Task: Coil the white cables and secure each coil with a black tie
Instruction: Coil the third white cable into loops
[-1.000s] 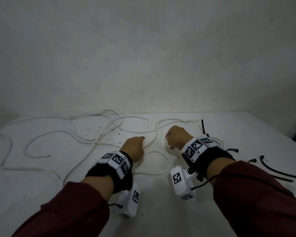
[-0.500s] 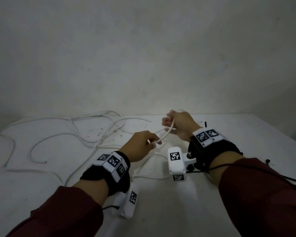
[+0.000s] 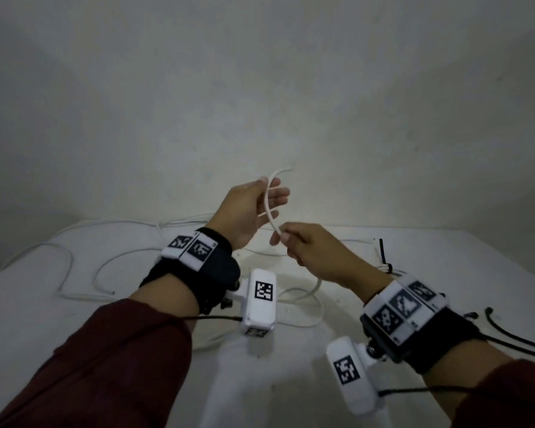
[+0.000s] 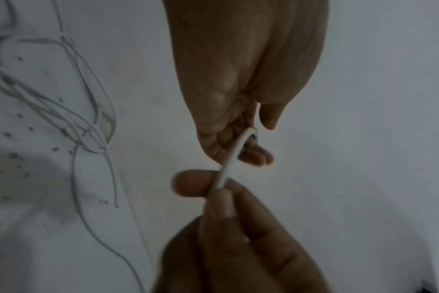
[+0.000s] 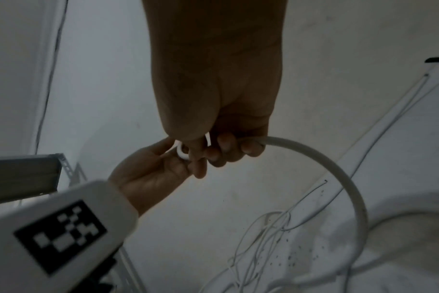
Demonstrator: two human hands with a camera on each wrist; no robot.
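White cable (image 3: 268, 201) held aloft between both hands; left hand (image 3: 250, 208) pinches it above; right hand (image 3: 314, 251) grips it below.

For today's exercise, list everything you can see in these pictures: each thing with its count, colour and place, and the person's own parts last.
held cable: one, white, raised above the table between both hands.
loose cables: several, count unclear, white, tangled on the table's left and middle.
ties: a few, black, on the table's right side.
table: one, white, against the wall.
wall: one, pale grey, behind.
wrist cameras: two, white, under the wrists.
sleeves: two, dark red.
left hand: pinches the cable near its end.
right hand: grips the cable lower down.
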